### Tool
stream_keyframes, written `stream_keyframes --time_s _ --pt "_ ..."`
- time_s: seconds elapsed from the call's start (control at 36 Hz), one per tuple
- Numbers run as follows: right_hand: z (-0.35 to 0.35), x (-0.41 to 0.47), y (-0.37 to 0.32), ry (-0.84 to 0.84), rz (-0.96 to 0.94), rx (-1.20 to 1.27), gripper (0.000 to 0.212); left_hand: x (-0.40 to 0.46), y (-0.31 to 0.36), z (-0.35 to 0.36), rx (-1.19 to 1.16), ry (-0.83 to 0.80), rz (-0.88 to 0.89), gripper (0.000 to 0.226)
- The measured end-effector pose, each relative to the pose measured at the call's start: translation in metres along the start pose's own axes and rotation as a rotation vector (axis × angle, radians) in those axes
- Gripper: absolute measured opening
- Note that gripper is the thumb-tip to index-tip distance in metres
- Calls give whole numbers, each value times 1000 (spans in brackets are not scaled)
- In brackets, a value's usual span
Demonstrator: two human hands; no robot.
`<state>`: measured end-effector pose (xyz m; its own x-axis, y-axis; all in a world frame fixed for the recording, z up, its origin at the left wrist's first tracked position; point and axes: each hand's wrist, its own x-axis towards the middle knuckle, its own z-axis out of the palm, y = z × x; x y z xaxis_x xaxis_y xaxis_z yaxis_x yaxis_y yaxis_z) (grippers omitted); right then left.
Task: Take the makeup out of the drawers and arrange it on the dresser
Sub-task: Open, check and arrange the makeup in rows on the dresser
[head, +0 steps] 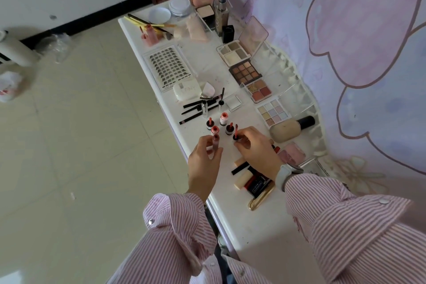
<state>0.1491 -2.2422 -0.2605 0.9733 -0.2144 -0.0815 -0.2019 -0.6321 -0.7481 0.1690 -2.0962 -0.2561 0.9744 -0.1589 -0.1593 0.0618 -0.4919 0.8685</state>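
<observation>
Makeup (246, 73) crowds the white dresser (249, 221) above tiled floor (80, 145); both hands pinch lip tubes.

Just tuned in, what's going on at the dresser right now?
A person in a striped shirt is lining up small lip tubes on the white dresser. The left hand holds a mauve tube upright; the right hand pinches a dark-capped tube beside the standing cluster. Eyeshadow palettes, brushes and a lash sheet are already laid out.

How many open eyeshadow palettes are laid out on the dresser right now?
4, in a row along the wall side: beige palette farthest, brown palette, red palette, pastel palette nearest the hands. Closed ones may lie elsewhere.
</observation>
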Motion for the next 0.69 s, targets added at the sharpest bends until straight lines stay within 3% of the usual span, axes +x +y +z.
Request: stream_keyframes --time_s 0.69 --pt "1 -2 0 -8 -37 -48 18 -1 -10 -1 42 28 56 29"
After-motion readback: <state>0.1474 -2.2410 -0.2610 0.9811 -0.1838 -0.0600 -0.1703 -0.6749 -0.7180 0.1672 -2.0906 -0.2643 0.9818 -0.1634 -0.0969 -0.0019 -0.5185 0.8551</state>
